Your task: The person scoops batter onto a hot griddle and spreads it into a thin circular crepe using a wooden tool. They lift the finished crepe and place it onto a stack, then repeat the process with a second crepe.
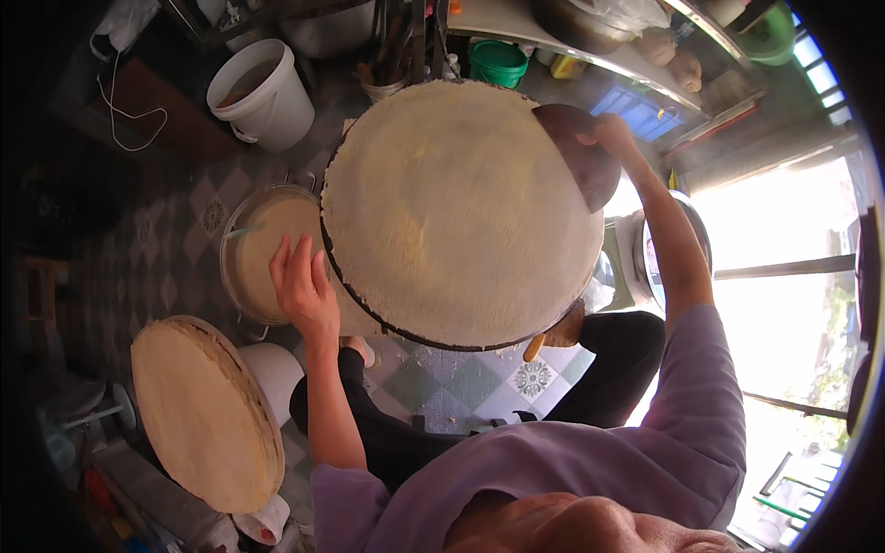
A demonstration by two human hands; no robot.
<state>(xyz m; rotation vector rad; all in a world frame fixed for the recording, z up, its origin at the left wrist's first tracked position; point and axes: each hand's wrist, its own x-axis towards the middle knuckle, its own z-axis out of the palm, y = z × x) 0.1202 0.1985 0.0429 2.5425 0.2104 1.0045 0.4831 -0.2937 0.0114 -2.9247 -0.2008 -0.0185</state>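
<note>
A thin sheet of pale batter (463,221) covers the large round griddle (334,256), whose dark rim shows at the left and below. At the upper right of the griddle, my right hand (608,135) grips a dark half-moon scraper (579,162), its straight edge lying on the sheet. My left hand (306,287) has its fingers apart and holds nothing. It is over the right side of a wide pot of batter (266,214), close to the griddle's left edge. A pale blue-green utensil (245,231) rests in that pot.
A stack of round flatbreads (207,415) lies at lower left beside a white container (273,380). Upper left stands a white bucket (276,117). Behind the griddle are a green tub (498,66) and a shelf (498,21). A wooden handle (534,348) projects below the griddle, near my legs.
</note>
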